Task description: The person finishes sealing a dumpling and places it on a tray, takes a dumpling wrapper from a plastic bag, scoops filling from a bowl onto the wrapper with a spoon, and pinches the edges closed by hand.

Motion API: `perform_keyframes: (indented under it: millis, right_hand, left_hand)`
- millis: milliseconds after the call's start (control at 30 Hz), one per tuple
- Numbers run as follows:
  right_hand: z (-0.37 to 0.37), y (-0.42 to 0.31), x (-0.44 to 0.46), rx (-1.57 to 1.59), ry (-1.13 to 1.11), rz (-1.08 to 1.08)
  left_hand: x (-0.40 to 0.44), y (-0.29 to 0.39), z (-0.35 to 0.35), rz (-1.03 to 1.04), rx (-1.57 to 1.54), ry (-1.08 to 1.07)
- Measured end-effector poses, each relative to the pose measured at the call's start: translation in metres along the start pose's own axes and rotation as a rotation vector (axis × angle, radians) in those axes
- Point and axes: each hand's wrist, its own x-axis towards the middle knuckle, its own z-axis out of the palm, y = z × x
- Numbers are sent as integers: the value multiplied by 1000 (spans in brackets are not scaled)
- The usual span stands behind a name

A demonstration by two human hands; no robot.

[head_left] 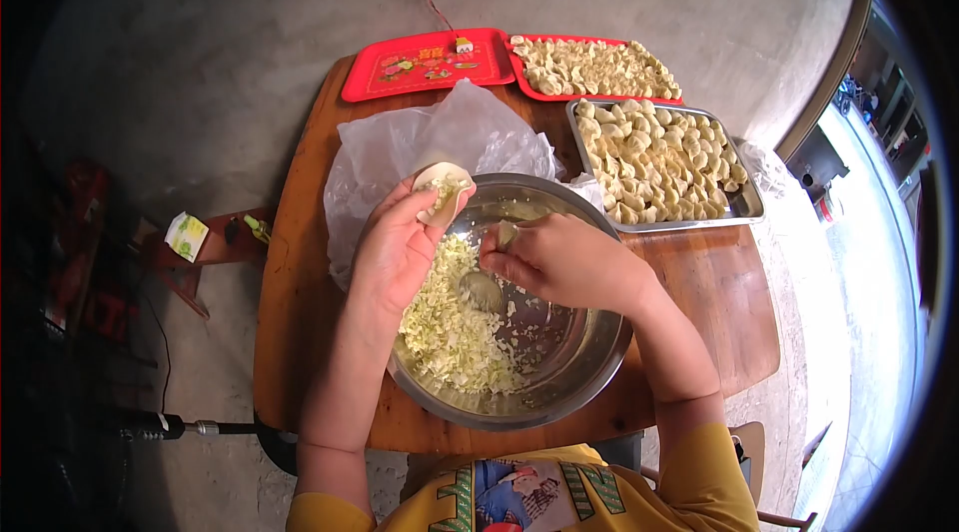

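Holding a wrapper (458, 204) cupped in the left grip (398, 237) by the rim of the metal bowl (589, 357), probably to keep filling (445, 192) from sliding off; clasping a spoon (481, 292) in the right grip (559, 257) inside, presumably to contain spills.

The left hand (392, 247) is holding a round wrapper (432, 177) with pale filling on it above the far left rim of a metal bowl (607, 352). The right hand (574, 257) is gripping a spoon (481, 293), its head showing at the right edge of the chopped filling (450, 342) in the bowl. On the wooden worktop (300, 332), a plastic bag (385, 152) is lying beyond the bowl. At far right, a metal tray (743, 204) and a red tray (521, 74) are carrying dumplings (654, 162).
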Motion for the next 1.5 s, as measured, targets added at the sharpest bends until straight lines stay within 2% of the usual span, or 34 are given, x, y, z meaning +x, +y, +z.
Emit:
perform_keyframes:
  millis: [133, 233, 367, 433, 667, 767, 867, 967, 1033, 1100, 1200, 1267, 1333, 1400, 1433, 1500]
  right_hand:
    - [11, -7, 0, -110, 98, 2]
    - [10, -11, -1, -69, -63, -24]
    - [3, -9, -2, -27, -83, -17]
    - [0, -3, 0, 130, -41, -52]
    - [3, 2, 2, 144, -108, -11]
    - [5, 3, 2, 156, -81, -56]
    - [-8, 4, 1, 153, -89, 12]
    - [-10, 16, 0, 244, -48, -15]
    - [-15, 18, -2, 534, -53, 78]
    - [-21, 23, -4, 557, -45, 58]
    - [-36, 21, -9, 713, -4, 149]
    - [-40, 20, -11, 821, 130, 110]
    - [-42, 23, -12, 826, 189, 121]
    - [-41, 24, -11, 736, 418, 86]
    - [-42, 22, -11, 680, 458, 95]
    - [-39, 18, -7, 633, 512, 72]
  left_hand:
    - [-1, 0, 3, 7, 17, 12]
    - [-3, 1, 6, 7, 16, 19]
    - [-3, 1, 4, 5, 10, 14]
    - [-2, 0, 4, 5, 10, 12]
    - [-1, -1, 4, -2, 15, 18]
    - [-1, -1, 4, -4, 17, 28]
    - [0, -1, 2, -3, 19, 14]
    - [0, -1, 1, 3, 14, 12]
    - [1, -1, 0, 9, 17, 12]
    - [1, -2, -2, 15, 20, 13]
    - [2, -2, -3, -7, 4, 23]
    - [0, -3, -2, -9, 27, 37]
    - [0, -5, -6, -15, 45, 41]
    - [1, -8, -7, -27, 61, 43]
    - [1, -8, -6, -28, 62, 42]
    - [-2, -6, 0, -98, 50, -130]
